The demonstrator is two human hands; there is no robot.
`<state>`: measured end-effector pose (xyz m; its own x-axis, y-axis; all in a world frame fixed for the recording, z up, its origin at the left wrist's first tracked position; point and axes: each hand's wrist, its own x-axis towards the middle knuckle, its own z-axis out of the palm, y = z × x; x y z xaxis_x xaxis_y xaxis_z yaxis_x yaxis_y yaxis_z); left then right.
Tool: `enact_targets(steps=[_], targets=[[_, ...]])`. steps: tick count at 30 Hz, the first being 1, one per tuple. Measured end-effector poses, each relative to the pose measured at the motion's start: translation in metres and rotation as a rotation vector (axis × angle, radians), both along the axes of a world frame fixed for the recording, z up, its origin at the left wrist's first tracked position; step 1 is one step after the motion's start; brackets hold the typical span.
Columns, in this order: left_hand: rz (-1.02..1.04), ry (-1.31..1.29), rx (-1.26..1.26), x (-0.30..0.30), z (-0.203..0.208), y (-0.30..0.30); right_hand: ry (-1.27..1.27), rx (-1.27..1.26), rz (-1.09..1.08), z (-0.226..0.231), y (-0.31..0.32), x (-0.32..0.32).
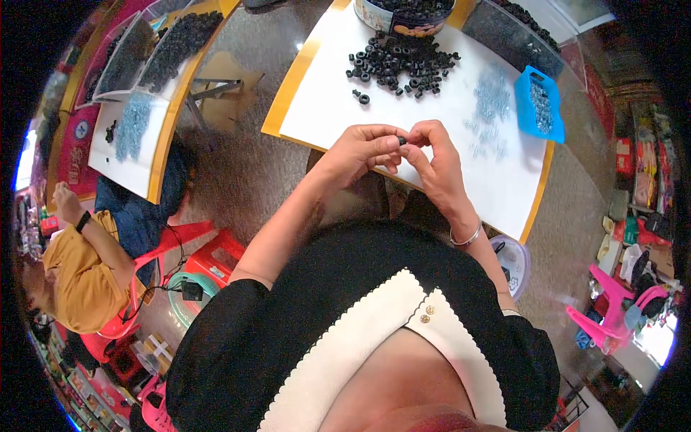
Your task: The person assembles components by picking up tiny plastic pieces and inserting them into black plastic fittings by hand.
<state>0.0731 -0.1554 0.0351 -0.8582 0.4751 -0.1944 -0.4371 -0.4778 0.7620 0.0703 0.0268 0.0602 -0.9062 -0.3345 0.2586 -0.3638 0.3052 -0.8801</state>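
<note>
Over the near edge of the white-topped table (317,108), my two hands meet. The thumb and forefinger of my left hand (358,153) pinch a small black part (402,141), whose exact kind is too small to tell. My right hand (439,164) is closed in a pinch against that part's right side. Anything between its own fingertips is hidden. Beyond my hands lies a loose heap of small black ring-shaped and cylindrical parts (396,65). To the right, small clear bluish pieces (491,97) are scattered on the white surface.
A blue plastic basket (527,128) of clear pieces stands at the table's right edge. At the back are a round tub (374,18) and a clear bin (504,32) with black parts. A person in a mustard top (83,281) sits by another table on the left.
</note>
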Motion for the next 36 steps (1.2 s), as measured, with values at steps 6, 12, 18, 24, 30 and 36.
enact_targets(steps=[6,12,18,24,30,36], targets=[[-0.143,-0.057,0.209,-0.002,-0.016,-0.002,0.034,-0.059,0.120,-0.004,-0.001,-0.004],[-0.069,-0.117,0.029,0.005,-0.005,0.009,-0.181,-0.200,0.111,-0.007,-0.009,0.005],[0.097,-0.198,-0.089,0.016,0.008,0.025,-0.069,-0.133,0.102,-0.011,-0.012,0.005],[0.224,-0.336,0.010,0.023,0.012,0.038,-0.025,-0.174,0.084,-0.016,-0.016,0.011],[0.142,-0.244,0.135,0.019,0.009,0.035,-0.197,-0.231,-0.027,-0.007,-0.017,0.015],[0.187,-0.173,0.075,0.014,0.004,0.021,0.169,-0.032,0.044,-0.005,-0.008,0.001]])
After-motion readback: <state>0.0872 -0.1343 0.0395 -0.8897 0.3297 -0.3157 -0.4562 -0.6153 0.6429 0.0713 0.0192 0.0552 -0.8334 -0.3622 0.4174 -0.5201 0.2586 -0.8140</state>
